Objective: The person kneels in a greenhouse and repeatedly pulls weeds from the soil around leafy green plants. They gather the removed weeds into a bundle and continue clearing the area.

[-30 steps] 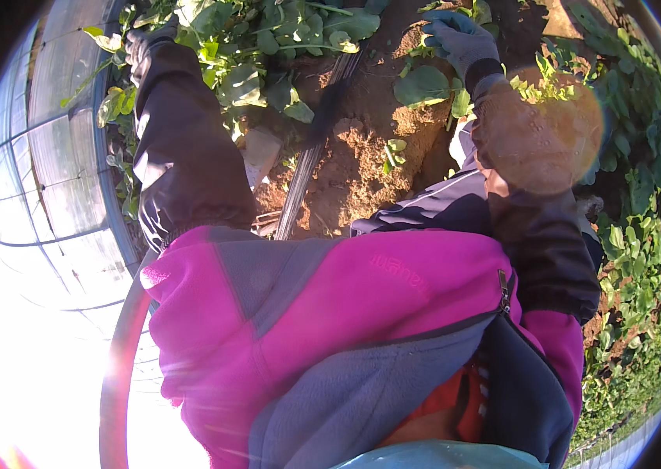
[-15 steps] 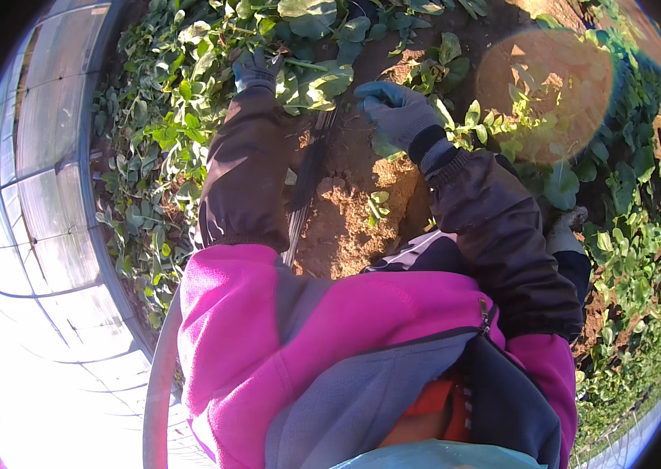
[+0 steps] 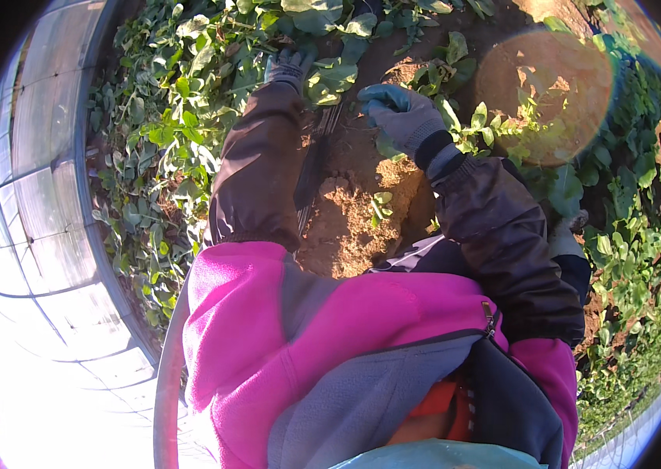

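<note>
My left hand (image 3: 287, 70), in a grey glove with blue-green fingers, reaches in among the broad green leaves (image 3: 334, 78) at the top. Its fingers are stretched out and apart, their tips partly lost against the foliage; nothing shows held in them. To the right, my right hand (image 3: 407, 117), gloved alike, hovers over the brown soil with its fingers curled in. Whatever those fingers may hold is hidden. Small leafy shoots (image 3: 471, 134) stand just beside the right hand.
Dense leafy plants (image 3: 162, 133) fill the left side, up to a clear plastic sheet wall on a frame (image 3: 49, 195). A black strip (image 3: 316, 160) runs along the soil (image 3: 342, 219) between my arms. More green plants (image 3: 631, 273) grow at the right.
My left hand has shifted a little to the right and up, and its fingers have spread near the broad leaves. The right hand has barely moved and stays curled.
</note>
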`<act>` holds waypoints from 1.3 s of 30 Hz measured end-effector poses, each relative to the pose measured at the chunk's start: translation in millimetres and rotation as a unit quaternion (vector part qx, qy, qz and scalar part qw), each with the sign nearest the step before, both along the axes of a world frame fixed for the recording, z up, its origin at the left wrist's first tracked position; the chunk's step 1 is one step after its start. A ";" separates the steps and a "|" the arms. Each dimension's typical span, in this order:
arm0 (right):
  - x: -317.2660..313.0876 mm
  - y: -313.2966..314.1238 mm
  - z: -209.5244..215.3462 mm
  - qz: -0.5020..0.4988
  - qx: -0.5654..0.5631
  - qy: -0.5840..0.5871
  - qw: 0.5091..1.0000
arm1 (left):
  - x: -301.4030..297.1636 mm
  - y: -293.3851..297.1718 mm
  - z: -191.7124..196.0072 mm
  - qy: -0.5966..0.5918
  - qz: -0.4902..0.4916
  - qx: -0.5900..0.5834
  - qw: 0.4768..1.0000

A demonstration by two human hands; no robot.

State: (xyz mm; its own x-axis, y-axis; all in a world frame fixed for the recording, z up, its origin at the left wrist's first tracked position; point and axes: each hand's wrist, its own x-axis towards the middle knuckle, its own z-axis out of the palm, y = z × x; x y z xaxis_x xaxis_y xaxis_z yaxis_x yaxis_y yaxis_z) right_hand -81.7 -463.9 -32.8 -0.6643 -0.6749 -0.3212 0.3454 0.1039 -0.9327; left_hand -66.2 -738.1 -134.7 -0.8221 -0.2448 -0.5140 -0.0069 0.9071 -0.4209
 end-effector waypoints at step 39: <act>7.0 18.6 28.0 -0.153 -0.007 0.261 0.953 | -44.4 217.3 -3.4 0.057 -0.053 0.149 0.986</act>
State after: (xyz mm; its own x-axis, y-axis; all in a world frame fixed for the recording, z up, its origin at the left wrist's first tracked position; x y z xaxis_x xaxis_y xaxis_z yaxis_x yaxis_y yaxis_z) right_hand -74.7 -445.2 -4.7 -0.8977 -0.4255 0.1141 -0.1532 0.0586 -0.9865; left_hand -110.5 -520.8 -138.1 -0.8911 -0.0071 -0.4538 0.0624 0.9885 -0.1380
